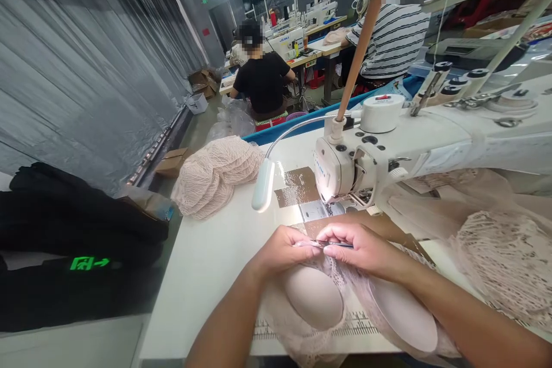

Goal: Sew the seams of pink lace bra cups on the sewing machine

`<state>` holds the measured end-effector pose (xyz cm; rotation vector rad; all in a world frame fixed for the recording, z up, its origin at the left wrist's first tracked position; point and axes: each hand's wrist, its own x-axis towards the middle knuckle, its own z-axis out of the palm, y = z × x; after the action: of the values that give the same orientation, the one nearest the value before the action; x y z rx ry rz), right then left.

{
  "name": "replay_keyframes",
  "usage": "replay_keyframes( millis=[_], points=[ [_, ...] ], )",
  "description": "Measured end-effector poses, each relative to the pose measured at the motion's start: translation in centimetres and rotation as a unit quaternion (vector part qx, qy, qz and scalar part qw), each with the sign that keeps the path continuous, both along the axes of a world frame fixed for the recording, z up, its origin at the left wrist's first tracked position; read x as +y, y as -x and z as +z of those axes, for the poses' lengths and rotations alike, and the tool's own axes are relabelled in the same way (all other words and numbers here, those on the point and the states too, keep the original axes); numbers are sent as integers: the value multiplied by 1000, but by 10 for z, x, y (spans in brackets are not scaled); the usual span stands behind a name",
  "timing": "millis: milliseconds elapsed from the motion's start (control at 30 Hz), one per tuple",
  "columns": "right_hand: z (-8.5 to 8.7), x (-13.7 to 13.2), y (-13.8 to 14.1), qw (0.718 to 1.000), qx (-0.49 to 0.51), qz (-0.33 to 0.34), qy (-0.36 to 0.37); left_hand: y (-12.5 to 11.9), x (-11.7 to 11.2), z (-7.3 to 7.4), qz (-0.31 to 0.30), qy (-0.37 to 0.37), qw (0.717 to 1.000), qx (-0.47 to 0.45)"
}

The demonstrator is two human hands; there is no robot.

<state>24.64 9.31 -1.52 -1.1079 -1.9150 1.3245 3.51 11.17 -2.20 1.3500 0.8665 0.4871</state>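
A pale pink bra with lace and two moulded cups (314,298) lies on the table in front of the sewing machine. My left hand (284,250) is closed, pinching the bra's lace between thumb and fingers at the upper middle. My right hand (356,247) is closed around a slim dark metal tool (340,245), its tip at the pinched lace; the fingers hide much of its shape. Both hands meet just in front of the sewing machine head (334,169), with the cups below them.
A lit lamp (263,187) on a bendy neck stands left of the machine head. Stacked lace cups (215,175) sit at the table's far left corner. More lace pieces (502,264) lie on the right. A printed ruler (362,322) runs along the front edge. Two people work beyond.
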Motion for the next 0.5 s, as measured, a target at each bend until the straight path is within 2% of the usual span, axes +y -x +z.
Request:
replay_keyframes(
  millis=[233,333,400,500],
  points=[
    [0,-3,7,999,5,-21,-25,0,-1,4,-32,16,999,0],
    [-2,-4,7,999,2,-40,-27,1,-1,2,-19,34,999,-5],
    [-5,-3,7,998,20,-63,-12,-1,-1,0,-1,36,999,-7],
    [-10,-2,9,993,76,-75,46,-4,-2,-1,-2,27,1000,-16]
  ],
)
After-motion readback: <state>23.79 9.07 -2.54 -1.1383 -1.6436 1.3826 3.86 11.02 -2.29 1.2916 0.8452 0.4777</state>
